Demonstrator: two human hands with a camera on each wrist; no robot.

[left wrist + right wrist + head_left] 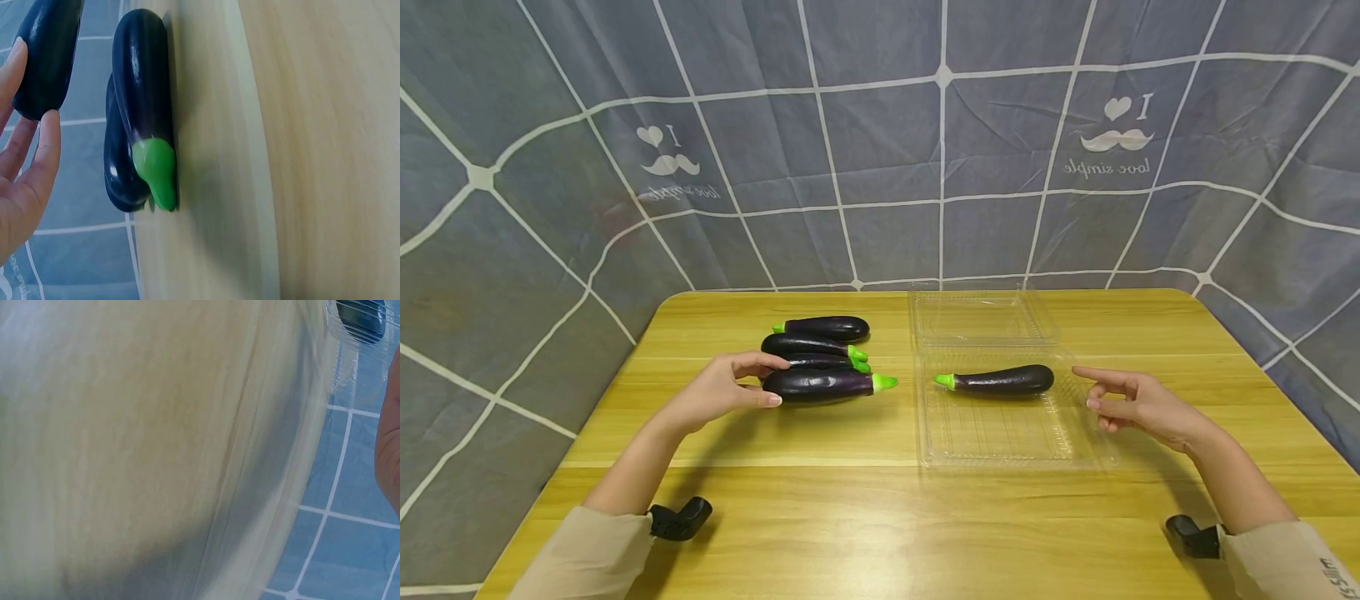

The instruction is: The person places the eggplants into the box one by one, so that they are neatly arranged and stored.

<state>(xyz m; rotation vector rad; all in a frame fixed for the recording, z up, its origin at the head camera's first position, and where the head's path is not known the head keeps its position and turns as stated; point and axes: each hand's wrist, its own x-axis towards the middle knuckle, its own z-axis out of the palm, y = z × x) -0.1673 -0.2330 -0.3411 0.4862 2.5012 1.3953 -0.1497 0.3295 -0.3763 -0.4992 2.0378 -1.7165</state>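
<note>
My left hand grips the blunt dark end of an eggplant, thumb on the near side and fingers on the far side. Its green stem points right, and the left wrist view shows this held eggplant raised off the table. Behind it lie three more eggplants: one mostly covered, one in the middle and a rear one with its stem to the left. Another eggplant rests in a clear plastic clamshell box. Just right of the box, my right hand hovers with loosely bent fingers, holding nothing.
The box's clear lid lies folded back toward the rear edge. Under everything is a wood-grain table. A grey curtain with white lines hangs behind and around it.
</note>
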